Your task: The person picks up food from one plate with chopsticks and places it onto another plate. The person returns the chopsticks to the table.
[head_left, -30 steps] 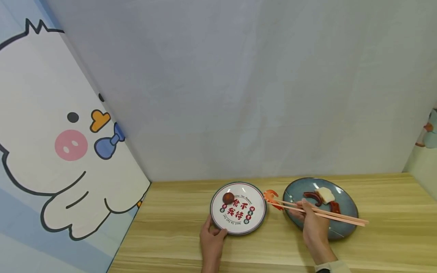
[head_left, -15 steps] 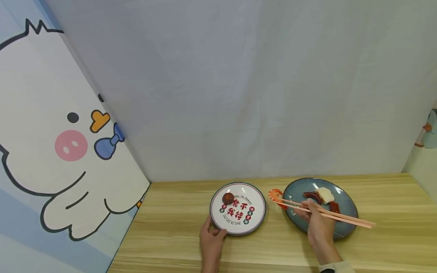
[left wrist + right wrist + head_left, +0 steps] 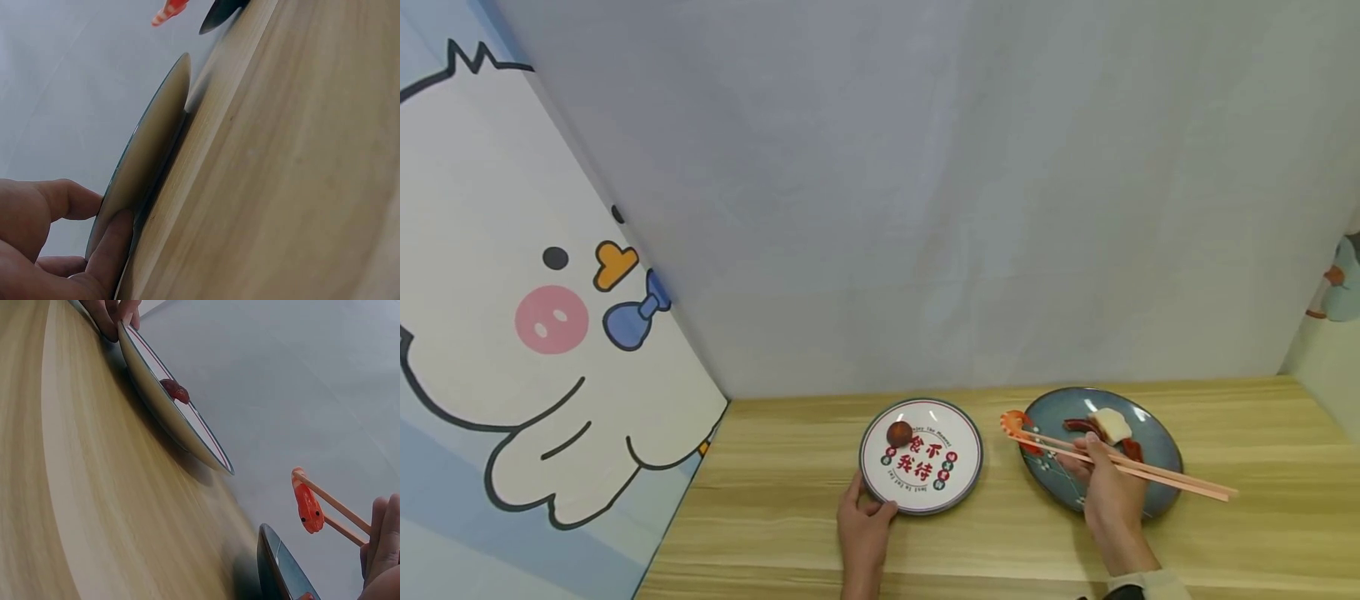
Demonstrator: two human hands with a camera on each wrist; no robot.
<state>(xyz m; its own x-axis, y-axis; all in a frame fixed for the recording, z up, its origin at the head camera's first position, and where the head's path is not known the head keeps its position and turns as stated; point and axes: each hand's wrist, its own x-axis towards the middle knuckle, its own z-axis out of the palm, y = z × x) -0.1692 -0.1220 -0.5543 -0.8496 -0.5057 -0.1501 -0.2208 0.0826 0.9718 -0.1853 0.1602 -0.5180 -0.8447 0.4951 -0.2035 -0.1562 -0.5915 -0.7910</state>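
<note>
My right hand (image 3: pixel 1112 500) grips a pair of pale pink chopsticks (image 3: pixel 1180 482). An orange toy shrimp (image 3: pixel 1017 425) is pinched between their tips, above the left rim of a blue-grey oval plate (image 3: pixel 1056 483); the right wrist view shows the shrimp (image 3: pixel 308 503) raised clear of that plate. At the lower left rim of a round white plate (image 3: pixel 917 493), my left hand (image 3: pixel 863 529) holds on with thumb and fingers, seen on both sides of the rim in the left wrist view. A brown mushroom-like piece (image 3: pixel 899 433) lies on the white plate.
On the blue-grey plate lie a cream-coloured piece (image 3: pixel 1111 424) and dark red curved pieces (image 3: pixel 1132 451), partly behind my right hand. Both plates stand on a wood-grain table (image 3: pixel 760 500). A grey cloth backdrop (image 3: pixel 887 208) rises behind, with a cartoon-printed panel (image 3: pixel 587 417) at left.
My right hand has moved right with the chopsticks and shrimp, from beside the white plate to the blue-grey plate's left rim. The left hand stays at the white plate.
</note>
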